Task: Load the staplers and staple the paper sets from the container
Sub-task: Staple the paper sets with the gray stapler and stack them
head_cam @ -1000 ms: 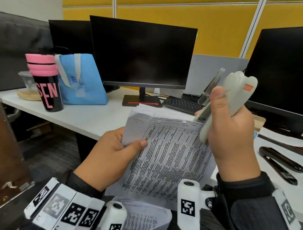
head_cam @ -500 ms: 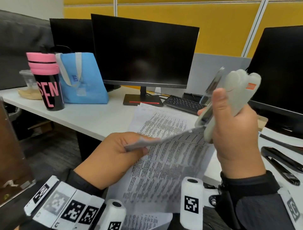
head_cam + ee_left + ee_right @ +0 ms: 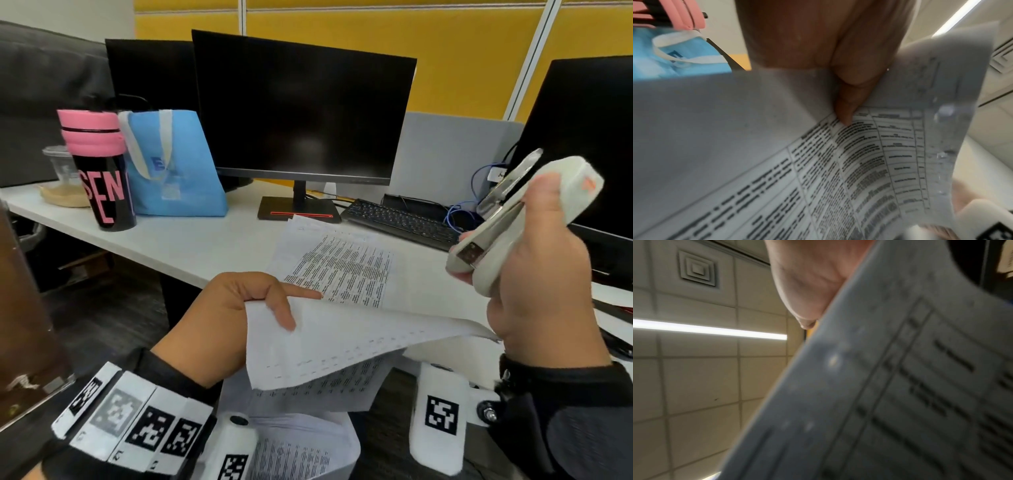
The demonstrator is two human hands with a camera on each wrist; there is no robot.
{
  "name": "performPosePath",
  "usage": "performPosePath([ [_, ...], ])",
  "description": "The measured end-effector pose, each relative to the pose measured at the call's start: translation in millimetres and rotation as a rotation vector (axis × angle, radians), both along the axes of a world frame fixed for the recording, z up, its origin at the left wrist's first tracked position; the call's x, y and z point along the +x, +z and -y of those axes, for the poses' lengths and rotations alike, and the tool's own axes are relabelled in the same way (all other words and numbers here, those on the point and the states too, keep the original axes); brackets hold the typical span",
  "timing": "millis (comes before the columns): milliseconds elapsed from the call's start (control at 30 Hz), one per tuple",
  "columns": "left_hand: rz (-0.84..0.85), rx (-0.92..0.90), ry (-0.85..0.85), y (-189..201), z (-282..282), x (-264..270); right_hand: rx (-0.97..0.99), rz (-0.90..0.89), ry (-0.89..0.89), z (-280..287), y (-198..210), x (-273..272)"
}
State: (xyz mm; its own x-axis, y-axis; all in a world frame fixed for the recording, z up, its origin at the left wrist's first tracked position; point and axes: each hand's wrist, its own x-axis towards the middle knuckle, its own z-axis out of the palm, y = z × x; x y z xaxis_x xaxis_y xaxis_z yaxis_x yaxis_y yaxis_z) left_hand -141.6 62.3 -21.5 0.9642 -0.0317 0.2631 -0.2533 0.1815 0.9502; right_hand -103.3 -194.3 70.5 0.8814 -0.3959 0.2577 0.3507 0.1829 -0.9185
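Pale grey stapler with orange mark; pink-and-black tumbler.

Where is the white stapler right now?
In the head view, the white stapler is up in the right hand, at the right side, in front of the right-hand monitor.

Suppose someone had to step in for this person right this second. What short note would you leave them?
Left hand: holds the paper set, thumb on top, one finger between its sheets.
Right hand: grips the white stapler, raised clear of the paper.
Other things: another printed set lies on the desk in front of the monitor; more printed sheets sit low between the wrists; a dark stapler lies at the right edge.
Done: a stapler is in hand; whether it is loaded cannot be seen.
Left: staple or check the held set, set it down, take the next.
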Motion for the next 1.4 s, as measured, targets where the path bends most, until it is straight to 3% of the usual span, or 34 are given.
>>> performPosePath([
  [33, 0.022, 0.039, 0.05, -1, -2, 1, -0.054, -0.084, 0.045, -18, -8, -10],
  [133, 0.037, 0.205, 0.181, -6, -10, 2, -0.148, -0.28, 0.15, 0, -31, 16],
  [233, 0.003, 0.173, 0.237, -11, -13, 1, -0.384, -0.51, 0.142, 16, -54, 41],
  [300, -0.01, 0.132, 0.273, -14, -12, 2, -0.558, -0.6, 0.097, 27, -75, 53],
  [433, -0.026, 0.122, 0.303, -23, -13, 4, -1.138, -0.739, -0.063, 38, -96, 70],
  [567, -0.013, 0.161, 0.289, -30, -13, 7, -1.309, -0.783, -0.115, 40, -104, 77],
  [633, 0.009, 0.169, 0.293, -34, -14, 9, -1.326, -0.683, -0.149, 37, -99, 71],
  [700, 0.025, 0.165, 0.308, -38, -16, 10, -1.198, -0.398, -0.164, 28, -87, 53],
  [800, 0.029, 0.123, 0.326, -42, -18, 12, -0.987, -0.082, 0.193, -2, -66, 24],
  [867, 0.033, 0.112, 0.34, -48, -20, 14, -1.108, -0.064, 0.383, -20, -66, 14],
  [967, 0.029, 0.136, 0.386, -63, -27, 17, -1.517, -0.051, 0.376, -42, -78, 9],
  [1033, 0.012, 0.204, 0.389, -75, -34, 20, -1.644, -0.003, 0.353, -50, -93, 11],
  [1200, -0.072, 0.441, 0.39, -106, -44, 21, -1.713, -0.061, 0.44, -59, -127, 17],
  [1400, -0.19, 0.531, 0.323, -138, -50, 26, -1.765, -0.17, 0.48, -62, -152, 17],
])
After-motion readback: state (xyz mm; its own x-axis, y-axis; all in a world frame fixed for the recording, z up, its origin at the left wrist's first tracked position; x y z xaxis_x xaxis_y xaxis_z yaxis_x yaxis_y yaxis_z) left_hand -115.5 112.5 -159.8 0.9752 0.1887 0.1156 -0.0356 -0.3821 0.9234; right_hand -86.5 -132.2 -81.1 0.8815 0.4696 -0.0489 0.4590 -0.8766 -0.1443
